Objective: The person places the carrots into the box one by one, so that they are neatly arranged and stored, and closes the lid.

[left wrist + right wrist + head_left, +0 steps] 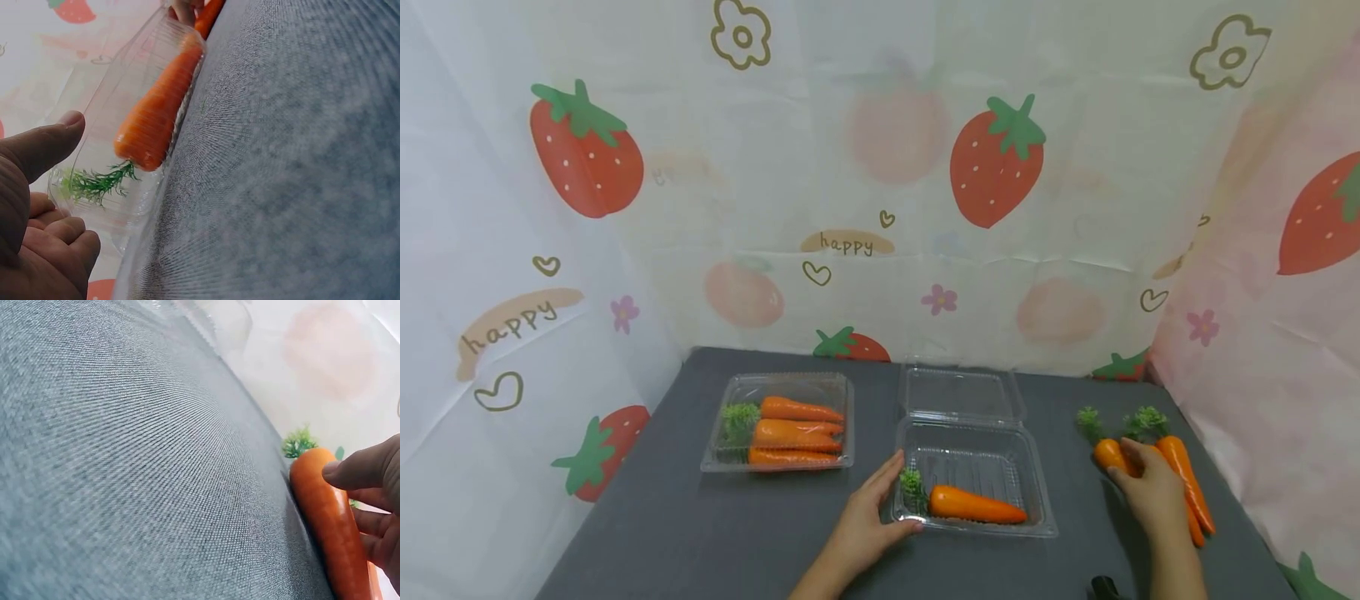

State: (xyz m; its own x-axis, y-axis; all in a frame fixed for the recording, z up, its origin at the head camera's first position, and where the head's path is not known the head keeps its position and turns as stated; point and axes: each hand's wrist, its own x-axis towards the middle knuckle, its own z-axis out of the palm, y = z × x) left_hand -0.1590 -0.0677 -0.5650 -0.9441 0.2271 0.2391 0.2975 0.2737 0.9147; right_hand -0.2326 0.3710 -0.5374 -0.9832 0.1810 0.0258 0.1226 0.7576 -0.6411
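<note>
My left hand holds an open clear plastic container by its near left corner, thumb at the front rim and fingers along the left side. One orange carrot with a green leafy top lies along the container's front, leaves to the left; the left wrist view shows this carrot close up. On the right, my right hand pinches another carrot near its thick end, thumb on one side and fingers on the other. More carrots lie just right of that hand, partly hidden behind it.
A closed clear container with several carrots stands on the left of the grey table. The open container's lid lies folded back behind it. A black object shows at the front edge. Strawberry-printed curtains enclose the table.
</note>
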